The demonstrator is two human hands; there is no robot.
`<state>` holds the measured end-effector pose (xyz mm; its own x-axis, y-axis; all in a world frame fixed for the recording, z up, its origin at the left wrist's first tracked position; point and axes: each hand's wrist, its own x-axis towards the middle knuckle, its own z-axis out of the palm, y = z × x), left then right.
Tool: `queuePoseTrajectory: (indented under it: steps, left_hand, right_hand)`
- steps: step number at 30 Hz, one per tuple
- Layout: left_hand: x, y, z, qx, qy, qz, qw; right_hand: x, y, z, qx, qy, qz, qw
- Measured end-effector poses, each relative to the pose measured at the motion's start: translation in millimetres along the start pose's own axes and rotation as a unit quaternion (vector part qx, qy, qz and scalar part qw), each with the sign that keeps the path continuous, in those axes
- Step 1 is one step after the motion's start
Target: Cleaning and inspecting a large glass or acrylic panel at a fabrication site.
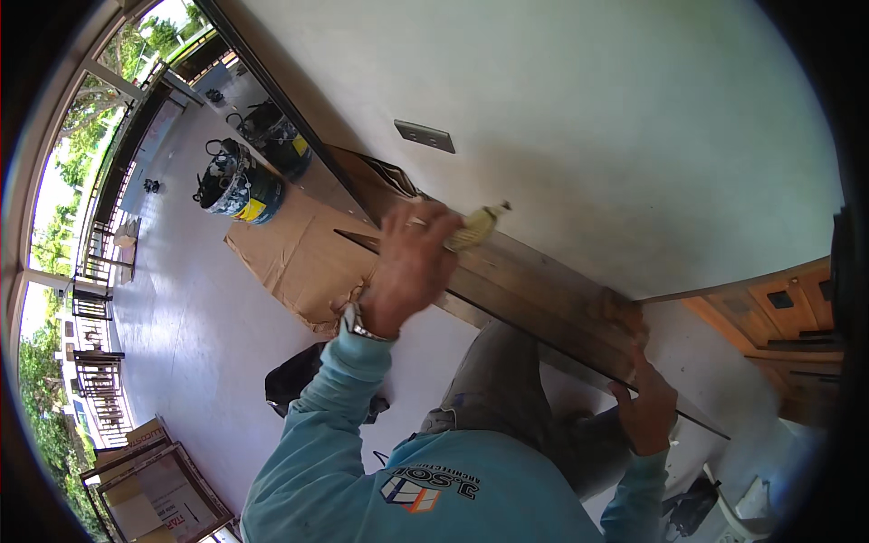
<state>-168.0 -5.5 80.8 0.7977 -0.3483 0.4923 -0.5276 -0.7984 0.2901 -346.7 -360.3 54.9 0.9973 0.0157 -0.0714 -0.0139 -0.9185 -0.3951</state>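
A: State of the left grip [416, 267]?

B: Closed. A yellowish, crumpled piece [472, 230], cloth-like in look, is clamped in it and is seen to stick out on the grip's right, ending in a small dark tip. Material not determined. A ring [416, 221] is worn on the same hand.

A: And the right grip [648, 412]?

B: Located to the right of the left grip and nearer the body, at the dark edge [579, 360] of a long brown panel [534, 281]. Thumb and index finger are held apart; whether the edge is clamped between them cannot be told.

A: Position of the panel?

B: It is laid out on a slant, from just left of the left grip to past the right grip. Contact with the left grip could not be confirmed. A blurred brownish shape [617, 312] is noted just beyond the right grip; not resolved.

A: Surroundings?

B: Beyond both grips a pale wall [634, 109] is recorded, fitted with a dark outlet plate [424, 136] ahead of the left grip. To the left of that grip, a cardboard sheet [290, 253] is spread on the floor [199, 317]; farther out that way, a stained bucket [258, 195] is seen. Well to the right of the right grip, a wooden cabinet [769, 303] is observed.
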Motion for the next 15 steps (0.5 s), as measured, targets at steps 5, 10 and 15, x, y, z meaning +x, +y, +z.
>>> queuePoseTrajectory:
  steps: [5, 10, 15]
  left_hand:
    - [-5, 145, 69, -0.200, -0.214, 0.164, 0.942]
    - [-12, 191, 85, -0.291, -0.308, 0.219, 0.879]
    - [-21, 132, 45, -0.098, -0.206, 0.129, 0.965]
  right_hand:
    - [7, -15, -6, 0.166, 0.119, 0.053, 0.978]
    - [3, -2, -17, 0.042, 0.118, -0.030, 0.992]
    - [11, 1, -7, -0.002, 0.062, -0.060, 0.996]
